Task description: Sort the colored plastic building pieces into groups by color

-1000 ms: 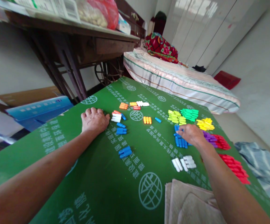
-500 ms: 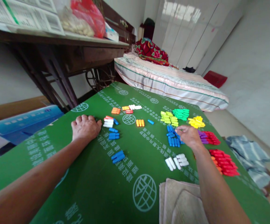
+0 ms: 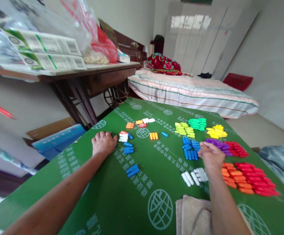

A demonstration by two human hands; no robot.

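My left hand (image 3: 104, 143) rests palm down on the green table, its fingers lying on the top. Just right of it are white bullet-shaped plastic pieces (image 3: 123, 138), with orange-red and blue ones against them. Blue pieces (image 3: 128, 150) lie a little closer to me. My right hand (image 3: 211, 155) is over the right edge of a larger blue group (image 3: 190, 154). Its thumb and fingers are pinched together; anything between them is too small to make out. Purple pieces (image 3: 217, 145) lie just beyond that hand, and white pieces (image 3: 187, 179) sit nearer me.
Lime pieces (image 3: 184, 129), green pieces (image 3: 197, 124), yellow pieces (image 3: 216, 132), orange pieces (image 3: 237, 179) and red pieces (image 3: 259, 179) form groups on the table (image 3: 107, 202). A folded beige cloth (image 3: 193, 212) lies at the near edge. Beyond stands a bed (image 3: 186, 91).
The camera view has tilted up. My right hand has shifted from above the blue group to its right edge, uncovering more blue pieces. My left hand stays at the same spot.
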